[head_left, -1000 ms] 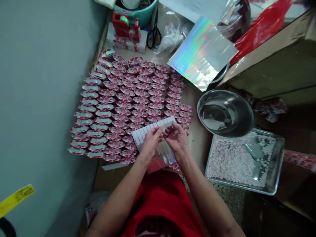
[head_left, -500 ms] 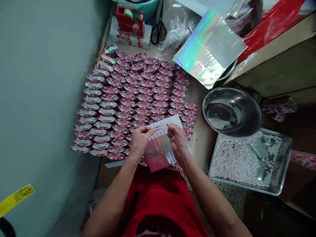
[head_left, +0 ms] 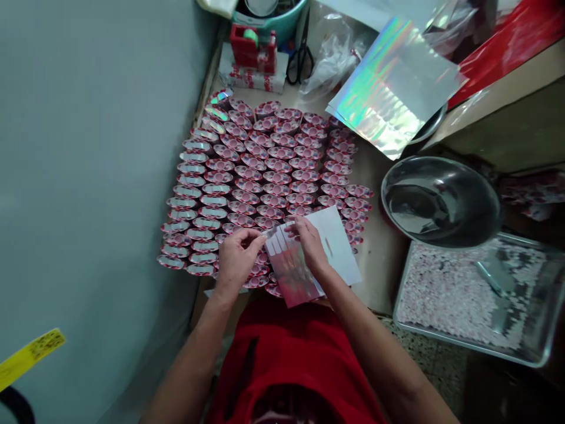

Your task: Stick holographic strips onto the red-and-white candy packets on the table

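Sheets of stickers lie over the near rows of small packets: a shiny holographic sheet (head_left: pixel 293 271) with narrow strips along its upper edge, partly on a pale sheet (head_left: pixel 342 244). My left hand (head_left: pixel 238 258) is closed in a pinch at the sheet's upper left corner, with a thin pale strip (head_left: pixel 267 232) at its fingertips. Over the strips, my right hand (head_left: pixel 306 238) has its fingers bent and somewhat apart, nearly touching the sheet. The packets (head_left: pixel 276 176) stand in rows with oval, pink-and-red patterned tops; the left columns bear silvery strips (head_left: pixel 188 192).
At the back stand a red tape dispenser (head_left: pixel 253 50), black scissors (head_left: pixel 300 63) and a teal basin (head_left: pixel 282 23). Holographic sheets (head_left: pixel 397 88) lie at the back right. To the right are a steel bowl (head_left: pixel 441 203) and a metal tray (head_left: pixel 547 330) of small pale pieces. A wall (head_left: pixel 97 176) bounds the left.
My hands have drawn a little apart; the left has moved left and down, the right now hovers over the strips. More of the pale sheet shows. The whole view has shifted.
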Available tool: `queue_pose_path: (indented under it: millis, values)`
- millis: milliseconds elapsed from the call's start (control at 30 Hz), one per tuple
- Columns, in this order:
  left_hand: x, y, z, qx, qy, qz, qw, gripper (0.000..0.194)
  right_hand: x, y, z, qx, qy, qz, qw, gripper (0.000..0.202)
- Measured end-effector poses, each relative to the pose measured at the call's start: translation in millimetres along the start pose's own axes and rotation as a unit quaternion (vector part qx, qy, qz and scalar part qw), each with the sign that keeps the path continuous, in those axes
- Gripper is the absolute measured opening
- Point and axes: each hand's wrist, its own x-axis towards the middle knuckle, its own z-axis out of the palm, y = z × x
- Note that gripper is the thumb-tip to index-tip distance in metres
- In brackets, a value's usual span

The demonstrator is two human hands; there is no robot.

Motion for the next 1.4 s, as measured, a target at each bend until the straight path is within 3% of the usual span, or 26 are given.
queue_pose_path:
  millis: [67,200,267,400,533,733,900,1000,1133,1267,1400]
  values:
    - [-0.9,-1.1,-16.8,0.024,0.008,0.01,1.0,0.017,3.1,-3.2,8.3,-0.019,-0.048,0.008,0.999,0.056]
    - [-1.4,-4.1,-45.9,0.027,-0.008,0.008,1.0,0.019,6.7,-9.8,25.6,0.01,-0.211,0.043,0.977,0.043]
    - [-1.4,-6.2,-57.1,0.021,-0.017,-0.001,1.0,0.019,8.4,-12.9,35.1,0.035,-0.276,0.046,0.959,0.052]
    - [-0.2,-13.4,-72.6,0.012,-0.019,-0.015,1.0,0.02,12.5,-18.2,54.2,0.033,-0.339,0.061,0.938,0.06]
    - [3.4,-23.4,-80.3,0.011,-0.017,-0.014,1.0,0.018,16.8,-18.6,69.2,0.02,-0.308,0.058,0.949,0.041]
    - [17.8,-38.6,-87.5,0.08,0.045,0.014,0.996,0.014,20.5,-11.2,90.6,-0.002,-0.208,0.052,0.977,0.041]
    - [74.1,-50.0,-101.5,0.154,0.097,-0.005,0.983,0.015,45.5,-19.3,131.1,-0.109,-0.084,-0.045,0.989,0.038]
    - [128.4,-51.2,-107.8,0.202,0.11,0.009,0.973,0.019,80.0,-35.1,160.7,-0.247,0.001,-0.105,0.963,0.036]
    - [188.3,-50.5,-104.9,0.301,0.154,0.042,0.94,0.02,124.4,-57.0,192.5,-0.448,0.06,-0.108,0.886,0.031]
    - [210.6,-57.1,-96.3,0.343,0.184,0.044,0.92,0.02,144.3,-61.5,209.7,-0.552,0.066,-0.097,0.825,0.026]
    - [214.1,-66.3,-92.9,0.336,0.192,0.051,0.92,0.019,148.7,-54.8,213.7,-0.57,0.062,-0.113,0.812,0.027]
